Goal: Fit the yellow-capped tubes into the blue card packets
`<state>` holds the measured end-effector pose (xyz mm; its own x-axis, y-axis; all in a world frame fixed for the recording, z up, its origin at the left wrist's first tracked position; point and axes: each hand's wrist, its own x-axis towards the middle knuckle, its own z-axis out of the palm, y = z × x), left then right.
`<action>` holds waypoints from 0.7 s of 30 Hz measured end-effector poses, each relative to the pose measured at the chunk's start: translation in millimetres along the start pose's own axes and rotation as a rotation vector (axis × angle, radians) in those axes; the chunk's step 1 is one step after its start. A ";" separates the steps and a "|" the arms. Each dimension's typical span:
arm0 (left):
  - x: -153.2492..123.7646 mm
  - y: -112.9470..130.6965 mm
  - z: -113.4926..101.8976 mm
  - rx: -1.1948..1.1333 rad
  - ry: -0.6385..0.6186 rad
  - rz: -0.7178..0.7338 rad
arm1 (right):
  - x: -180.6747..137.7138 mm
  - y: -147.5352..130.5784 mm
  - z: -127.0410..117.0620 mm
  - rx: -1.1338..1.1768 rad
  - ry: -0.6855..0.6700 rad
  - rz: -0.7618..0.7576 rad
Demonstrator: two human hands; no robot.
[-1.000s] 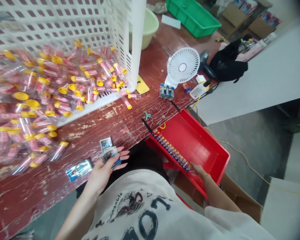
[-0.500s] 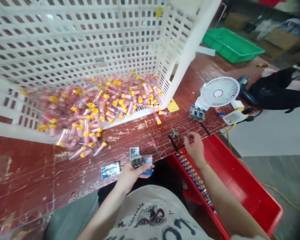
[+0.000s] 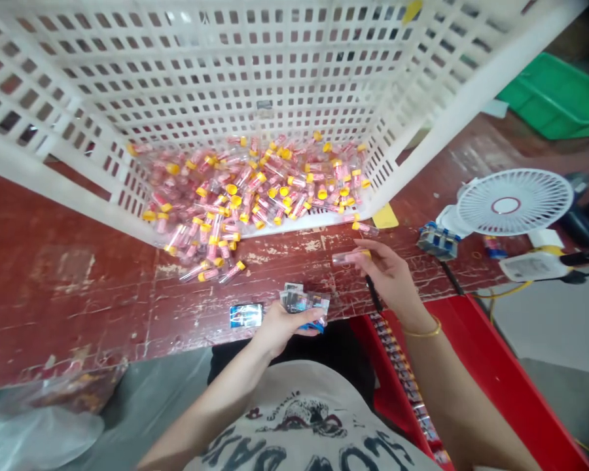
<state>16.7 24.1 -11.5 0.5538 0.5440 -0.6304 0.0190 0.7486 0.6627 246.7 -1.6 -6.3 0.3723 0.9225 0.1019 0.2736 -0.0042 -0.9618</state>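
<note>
My left hand (image 3: 281,327) is closed on a small stack of printed cards (image 3: 305,303) at the near edge of the worn red table (image 3: 78,294). My right hand (image 3: 390,273) pinches a clear tube with a yellow cap (image 3: 349,256) just above the table. A tipped white lattice crate (image 3: 235,78) lies behind, with several pink tubes with yellow caps (image 3: 255,190) spilling out of its open side onto the table. One more card (image 3: 246,315) lies flat on the table left of my left hand.
A red bin (image 3: 491,379) with a row of filled tubes (image 3: 402,376) along its edge sits low at my right. A small white fan (image 3: 513,203), a blue pack (image 3: 438,241), a white device with yellow cable (image 3: 533,265) and a green bin (image 3: 559,98) stand at right.
My right hand came up out of the red bin, crossed to the table and picked up a yellow-capped tube. The view swung left toward the crate. My left hand kept the cards.
</note>
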 end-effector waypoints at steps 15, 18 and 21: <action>-3.0 2.1 3.6 0.087 -0.011 0.088 | -12.3 -64.0 14.2 0.014 -0.238 -0.212; -1.5 0.8 3.8 0.083 0.016 0.078 | -8.1 -72.3 15.7 -0.149 -0.294 -0.330; -0.8 0.6 4.2 0.068 0.035 0.057 | -4.5 -77.4 17.0 -0.266 -0.331 -0.416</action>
<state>19.7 22.4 -8.9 0.5259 0.5990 -0.6039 0.0456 0.6891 0.7232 208.7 1.1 63.4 -0.0983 0.9384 0.3313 0.5660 0.3265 -0.7570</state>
